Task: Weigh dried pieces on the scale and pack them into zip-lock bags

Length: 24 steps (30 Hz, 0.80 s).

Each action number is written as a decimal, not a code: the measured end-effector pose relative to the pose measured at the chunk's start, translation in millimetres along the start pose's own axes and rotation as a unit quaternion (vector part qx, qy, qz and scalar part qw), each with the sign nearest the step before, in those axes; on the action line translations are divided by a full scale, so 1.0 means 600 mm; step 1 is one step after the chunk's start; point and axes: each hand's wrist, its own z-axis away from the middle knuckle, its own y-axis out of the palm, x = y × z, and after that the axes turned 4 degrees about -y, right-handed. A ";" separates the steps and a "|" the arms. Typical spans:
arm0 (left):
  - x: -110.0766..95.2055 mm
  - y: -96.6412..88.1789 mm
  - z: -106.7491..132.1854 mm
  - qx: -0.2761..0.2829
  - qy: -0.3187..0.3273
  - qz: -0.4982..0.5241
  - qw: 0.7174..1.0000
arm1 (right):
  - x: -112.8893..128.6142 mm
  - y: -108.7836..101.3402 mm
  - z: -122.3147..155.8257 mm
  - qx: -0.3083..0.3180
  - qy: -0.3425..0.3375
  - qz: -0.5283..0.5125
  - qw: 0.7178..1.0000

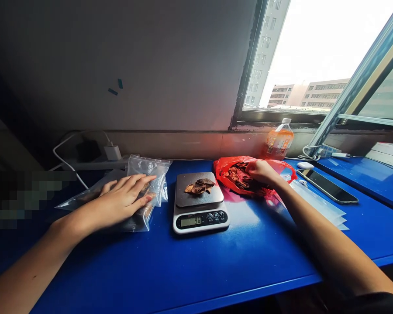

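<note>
Dried slices (233,176) inside red bag (223,164) — right hand (263,172) at its mouth

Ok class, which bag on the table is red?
The red bag right of the scale, with the right hand in its opening; the bags under the left hand and beside the phone look clear.

Right grip (260,171): fingertips apparently out of sight
</note>
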 end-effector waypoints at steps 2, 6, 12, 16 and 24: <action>-0.004 -0.003 0.001 0.008 -0.004 -0.007 1.000 | 0.009 -0.001 -0.002 -0.015 -0.015 -0.008 1.000; -0.010 -0.006 0.002 0.023 -0.006 -0.021 0.999 | 0.037 0.022 -0.004 -0.025 -0.034 -0.024 0.999; -0.005 -0.003 -0.001 0.019 -0.007 -0.021 1.000 | 0.038 0.039 -0.008 -0.042 -0.026 -0.045 0.998; 0.001 0.000 -0.002 0.015 -0.005 -0.009 1.000 | 0.025 0.016 -0.008 -0.045 -0.025 -0.083 0.995; 0.002 0.002 0.000 0.012 0.005 -0.001 1.000 | 0.028 -0.016 0.015 -0.021 -0.004 -0.182 0.983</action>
